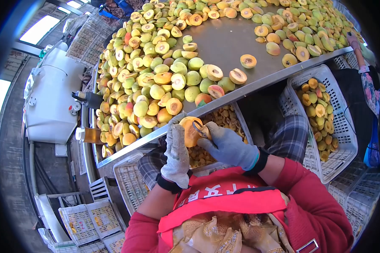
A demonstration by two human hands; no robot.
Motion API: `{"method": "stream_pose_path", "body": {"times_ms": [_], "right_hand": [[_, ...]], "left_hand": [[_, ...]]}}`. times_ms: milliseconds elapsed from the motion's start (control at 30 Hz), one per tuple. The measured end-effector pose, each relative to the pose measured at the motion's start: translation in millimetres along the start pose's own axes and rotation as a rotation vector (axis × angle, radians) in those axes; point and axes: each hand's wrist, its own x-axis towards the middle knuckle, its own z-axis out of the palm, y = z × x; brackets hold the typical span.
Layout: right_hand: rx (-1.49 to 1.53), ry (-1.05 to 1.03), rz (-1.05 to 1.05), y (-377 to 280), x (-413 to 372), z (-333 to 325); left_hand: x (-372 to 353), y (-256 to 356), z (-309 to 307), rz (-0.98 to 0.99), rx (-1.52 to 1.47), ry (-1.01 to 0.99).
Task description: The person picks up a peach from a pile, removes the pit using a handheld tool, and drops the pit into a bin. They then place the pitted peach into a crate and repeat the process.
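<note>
Both hands wear grey gloves and meet in front of the table's metal edge. My left hand (176,152) is wrapped round a halved peach (188,131) with orange flesh. In my right hand (230,145) is a small tool with a curved metal loop (198,127), pinched between thumb and fingers, its loop at the peach's cut face. Under the hands stands a crate of small fruit pieces (200,157), partly hidden by them. Many halved green and yellow peaches (156,91) are heaped on the metal table (215,42) just beyond.
On the right, a white crate (340,145) holds peach halves. Another person's hand and flowered sleeve (369,90) are at the far right edge. A white tank (52,95) and a jar (88,135) are at the left, with stacked white crates (90,219) below.
</note>
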Motion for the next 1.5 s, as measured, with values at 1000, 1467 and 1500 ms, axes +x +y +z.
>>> {"method": "stream_pose_path", "body": {"times_ms": [1000,1467,1500], "right_hand": [[1.210,-0.738,0.714,-15,-2,-14],[1.965,-0.459,0.708,0,-33,-5],[1.951,-0.447,0.707,1,-34,-6]], "left_hand": [[20,22,-6,-0.248,0.028,-0.322],[-18,59,-76,0.050,0.231,0.204],[-32,82,-83,0.032,0.311,0.297]]}}
